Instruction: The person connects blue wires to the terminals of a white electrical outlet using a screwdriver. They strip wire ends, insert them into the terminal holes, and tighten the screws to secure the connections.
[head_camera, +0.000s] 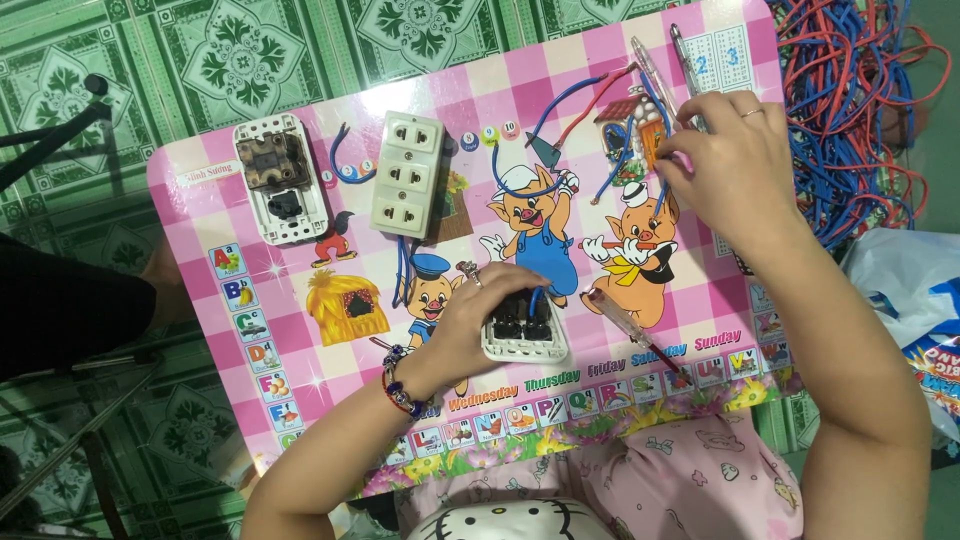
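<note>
A white switch block (524, 330) is clasped by the left hand (478, 310), while blue wire (660, 195) is pinched in the right hand (735, 165) beyond it.

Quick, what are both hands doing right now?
Left hand: closed on the white plastic switch block with black insides.
Right hand: fingers pinching a thin blue wire.

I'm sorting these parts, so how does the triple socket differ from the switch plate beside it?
The triple socket is cream, closed, with three outlet rows showing; the switch plate is white, with dark brown and black parts exposed. The socket has blue wires at its lower end; the plate shows none. Both lie untouched on the pink table.
</note>
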